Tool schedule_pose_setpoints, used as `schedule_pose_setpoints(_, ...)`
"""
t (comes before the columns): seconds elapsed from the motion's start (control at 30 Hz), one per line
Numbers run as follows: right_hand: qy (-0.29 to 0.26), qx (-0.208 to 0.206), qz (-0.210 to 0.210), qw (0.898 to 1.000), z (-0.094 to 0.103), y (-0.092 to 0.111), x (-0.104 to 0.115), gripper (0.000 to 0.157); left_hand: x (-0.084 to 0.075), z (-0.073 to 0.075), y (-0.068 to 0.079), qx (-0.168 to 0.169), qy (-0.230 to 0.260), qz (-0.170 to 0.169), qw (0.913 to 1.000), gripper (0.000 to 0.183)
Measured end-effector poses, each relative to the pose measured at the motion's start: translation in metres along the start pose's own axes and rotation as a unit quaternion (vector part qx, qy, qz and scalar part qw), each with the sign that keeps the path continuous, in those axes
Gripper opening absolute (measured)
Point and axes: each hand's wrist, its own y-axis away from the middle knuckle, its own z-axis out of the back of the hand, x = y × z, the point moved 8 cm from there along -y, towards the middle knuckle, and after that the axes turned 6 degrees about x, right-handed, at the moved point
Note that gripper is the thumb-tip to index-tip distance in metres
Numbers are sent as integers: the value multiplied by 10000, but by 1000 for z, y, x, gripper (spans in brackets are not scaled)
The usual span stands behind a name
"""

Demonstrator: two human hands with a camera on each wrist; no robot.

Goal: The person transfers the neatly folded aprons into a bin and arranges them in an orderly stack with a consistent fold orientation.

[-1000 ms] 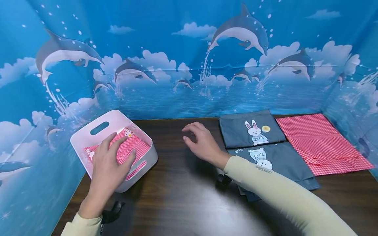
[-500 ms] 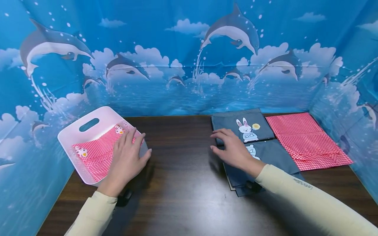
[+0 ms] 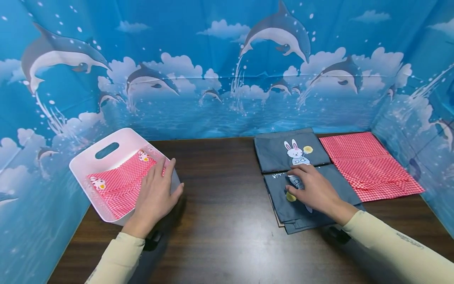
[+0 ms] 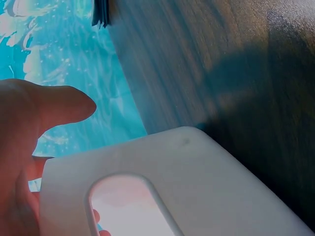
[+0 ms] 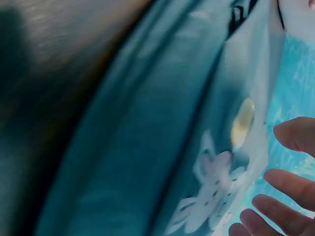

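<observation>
A white basket (image 3: pixel 173 181) with oval handle holes stands at the left; inside it lies a folded red-and-white checked cloth (image 3: pixel 125 179) with small printed figures. My left hand (image 3: pixel 154 195) is over the basket's near right rim, fingers spread and reaching inside. In the left wrist view the thumb (image 4: pixel 69 104) stands apart from the basket wall (image 4: pixel 162 147). On the right lie two folded dark grey cloths with rabbit prints, a rear one (image 3: pixel 271 152) and a front one (image 3: pixel 340 179). Close above the front one hovers my right hand (image 3: pixel 317 191), fingers loosely bent, nothing between them.
Beyond the dark cloths, a red-and-white checked cloth (image 3: pixel 376 165) lies flat at the far right. The brown wooden table (image 3: pixel 216 205) runs back to a blue curtain (image 3: pixel 227 106) printed with dolphins, which also closes off both sides.
My right hand has moved right, from the table's middle to over the front dark cloth. My left hand has shifted from above the basket's inside to its right rim. The view has turned slightly.
</observation>
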Motion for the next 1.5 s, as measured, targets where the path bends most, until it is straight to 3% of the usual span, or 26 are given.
schedule_pose_setpoints(0.33, 470, 48, 68, 9989, -14, 8, -6, 49, 1, -2, 2, -62, -28, 55, 10000, 87)
schedule_pose_setpoints(0.8, 274, -13, 151, 9995, -25, 11, 1, 46, 1, 0, 3, -199, -99, 12, 9998, 86)
schedule_pose_setpoints(1.2, 185, 56, 1124, 9935, -49, 20, 59, 43, 3, -2, 3, -242, -121, 45, 9996, 88)
schedule_pose_setpoints(1.4, 116, 190, 1834, 9828, -68, 26, 100, 41, 2, -2, 2, -244, -160, 34, 9996, 88)
schedule_pose_setpoints(1.5, 43, 464, 2190, 9746, -78, 30, 121, 39, 1, -2, 2, -262, -179, 11, 9995, 89)
